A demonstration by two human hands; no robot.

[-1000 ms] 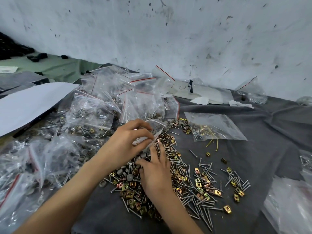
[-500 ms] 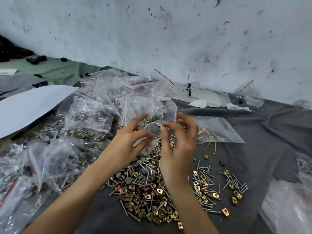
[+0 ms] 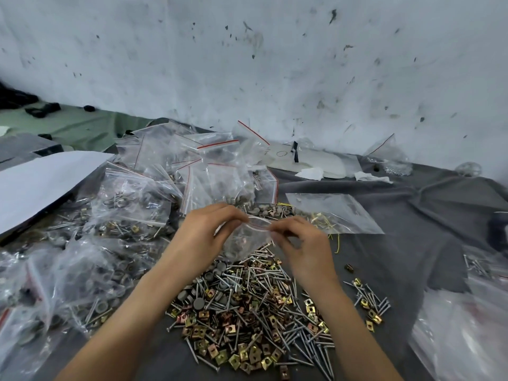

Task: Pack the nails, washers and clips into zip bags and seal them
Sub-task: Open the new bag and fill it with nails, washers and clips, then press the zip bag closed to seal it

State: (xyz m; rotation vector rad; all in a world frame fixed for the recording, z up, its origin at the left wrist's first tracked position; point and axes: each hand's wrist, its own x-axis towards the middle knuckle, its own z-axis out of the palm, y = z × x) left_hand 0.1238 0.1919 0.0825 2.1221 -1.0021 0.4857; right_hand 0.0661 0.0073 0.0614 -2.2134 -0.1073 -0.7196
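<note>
Nearest, on the grey cloth (image 3: 412,259): a loose heap of nails (image 3: 275,325), brass-coloured clips (image 3: 220,356) and grey washers (image 3: 198,303), lying between the two forearms. A smaller scatter (image 3: 371,306) of nails and clips sits just right of the right forearm. Above the heap is one zip bag (image 3: 244,243), clear with a red line at the mouth, held off the cloth by both hands and hanging down to touch the heap's far edge. The left hand (image 3: 203,237) has curled fingers, with thumb and fingertips pinching the left end of the mouth. The right hand (image 3: 305,243) likewise pinches the right end. Whether the seal is pressed closed cannot be told. On the left, filled bags (image 3: 123,215) crowd right up to the left forearm. On the right, bare cloth lies beyond the right hand as far as the clear bags (image 3: 467,339) at the edge. Just past the right hand lies a flat bag (image 3: 335,215) holding yellow wire. Farther left is a white sheet (image 3: 41,182). Farther back the heap of bags runs close to the stained white wall (image 3: 275,64), where a small bag (image 3: 387,158) stands apart.
</note>
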